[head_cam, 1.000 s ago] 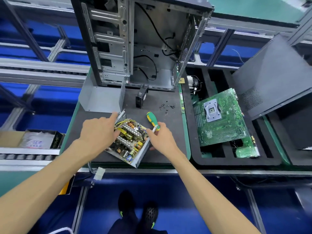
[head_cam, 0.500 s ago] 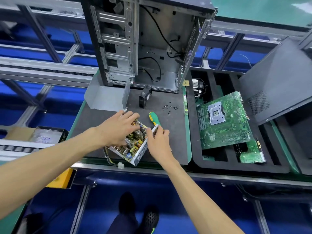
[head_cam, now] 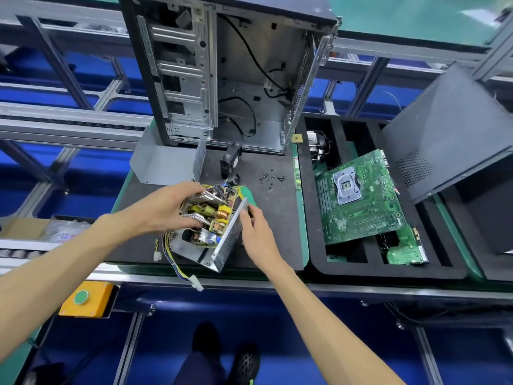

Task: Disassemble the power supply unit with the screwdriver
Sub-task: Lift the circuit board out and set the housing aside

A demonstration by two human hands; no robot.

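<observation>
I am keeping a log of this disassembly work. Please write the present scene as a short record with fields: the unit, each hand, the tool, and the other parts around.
unit: power supply unit, cover off, circuit board exposed, tilted on the black mat
left hand: left hand grips the board from above
right hand: right hand, fingers at the unit's perforated side wall
tool: screwdriver, mostly hidden behind the unit, on the mat
loose parts: screws, fan, metal cover
behind: open computer case
right tray: motherboard
</observation>
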